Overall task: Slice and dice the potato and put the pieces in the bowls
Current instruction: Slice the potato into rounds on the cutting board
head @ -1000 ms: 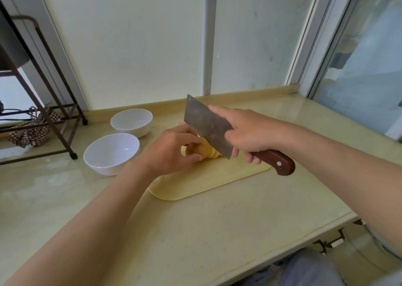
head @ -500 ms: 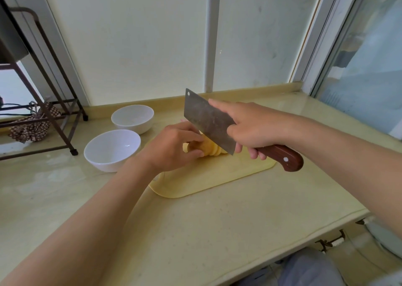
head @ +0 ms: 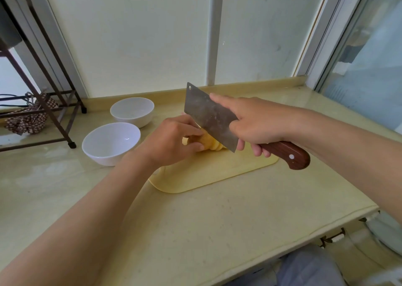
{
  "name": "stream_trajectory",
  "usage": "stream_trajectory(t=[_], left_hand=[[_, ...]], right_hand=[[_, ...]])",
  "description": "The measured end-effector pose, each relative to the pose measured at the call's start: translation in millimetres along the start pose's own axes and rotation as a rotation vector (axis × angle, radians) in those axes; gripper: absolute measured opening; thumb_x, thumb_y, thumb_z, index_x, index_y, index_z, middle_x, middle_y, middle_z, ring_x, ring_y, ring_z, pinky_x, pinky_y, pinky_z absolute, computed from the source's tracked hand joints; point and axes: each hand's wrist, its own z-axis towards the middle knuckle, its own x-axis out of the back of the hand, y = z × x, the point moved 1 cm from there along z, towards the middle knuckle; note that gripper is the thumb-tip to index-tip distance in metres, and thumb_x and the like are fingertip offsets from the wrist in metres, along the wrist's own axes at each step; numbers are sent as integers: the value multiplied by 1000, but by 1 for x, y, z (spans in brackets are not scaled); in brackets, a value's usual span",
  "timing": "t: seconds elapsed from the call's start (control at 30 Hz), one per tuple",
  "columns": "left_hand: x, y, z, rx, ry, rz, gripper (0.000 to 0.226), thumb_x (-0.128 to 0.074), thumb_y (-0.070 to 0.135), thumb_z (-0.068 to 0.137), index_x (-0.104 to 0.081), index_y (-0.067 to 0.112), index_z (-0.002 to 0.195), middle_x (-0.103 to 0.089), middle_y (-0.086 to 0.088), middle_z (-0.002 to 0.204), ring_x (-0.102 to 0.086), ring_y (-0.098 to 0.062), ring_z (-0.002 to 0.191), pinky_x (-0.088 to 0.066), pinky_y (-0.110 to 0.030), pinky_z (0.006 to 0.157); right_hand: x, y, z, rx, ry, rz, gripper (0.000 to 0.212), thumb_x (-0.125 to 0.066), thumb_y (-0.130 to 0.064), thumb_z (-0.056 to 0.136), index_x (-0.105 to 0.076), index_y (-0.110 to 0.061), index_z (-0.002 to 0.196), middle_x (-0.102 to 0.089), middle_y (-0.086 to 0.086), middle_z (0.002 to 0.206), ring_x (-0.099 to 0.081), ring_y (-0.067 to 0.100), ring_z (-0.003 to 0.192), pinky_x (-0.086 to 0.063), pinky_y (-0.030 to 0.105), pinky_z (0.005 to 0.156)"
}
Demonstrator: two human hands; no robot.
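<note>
The left hand (head: 171, 142) is curled over the pale yellow peeled potato (head: 208, 144), fingers and thumb pinching it down against the pale yellow plastic cutting board (head: 217, 172). The right hand (head: 254, 122) is wrapped round the brown wooden handle of a broad steel cleaver (head: 208, 116), with the index finger laid straight along the flat of the blade. The cleaver's edge meets the potato just beside the left fingertips, and a few cut slices lean together under the blade on the potato's right side.

The main hazard is that closeness: if the blade comes down a little to the left, or the left fingers do not draw back as the uncut part shortens, the edge could catch a fingertip. The potato looks wet and rounded (its underside cannot be seen), so it may roll or slip under pressure and throw the cut off line. The board lies on a glossy beige stone counter (head: 195, 231) and could slide under a hard chop.

Two round white bowls, one nearer (head: 102, 157) and one farther (head: 134, 120), stand just left of the board, both showing bare insides; the nearer one sits close to the left forearm and could be knocked. A dark metal rack (head: 43, 68) stands farther left.
</note>
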Motion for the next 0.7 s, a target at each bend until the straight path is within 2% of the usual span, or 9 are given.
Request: stream_trajectory(t=[0.17,0.33,0.47,0.7], left_hand=[[0,-1,-1,10,16,-11,29,-81,21,72,-78,9,98,-68,-4,88,-64,-19,71,-55,-40,68],[-2,2,1,-7,-3,22,28,-85,14,71,-78,10,98,-69,0,89,-64,-15,74,-51,-31,70],[-2,4,2,3,4,18,29,-85,14,71,-78,11,99,-69,0,90,-64,-13,75,-50,-29,72],[0,10,-2,-18,-39,58,34,-83,18,71,-76,14,104,-69,1,103,-66,-13,87,-54,-30,78]], right_hand=[[-16,-2,15,-17,-50,-31,88,-35,-4,98,-1,-59,158,-72,14,90,-61,17,41,-57,32,49],[-41,4,29,-50,-86,13,87,-36,-6,99,-1,-61,157,-70,17,94,-65,22,50,-58,34,49],[-44,9,31,-58,-63,87,87,-36,-8,99,-1,-62,157,-69,16,93,-63,20,46,-56,31,48],[-46,0,39,-40,-39,80,88,-36,-7,98,-1,-58,159,-70,17,94,-65,23,53,-56,31,48]])
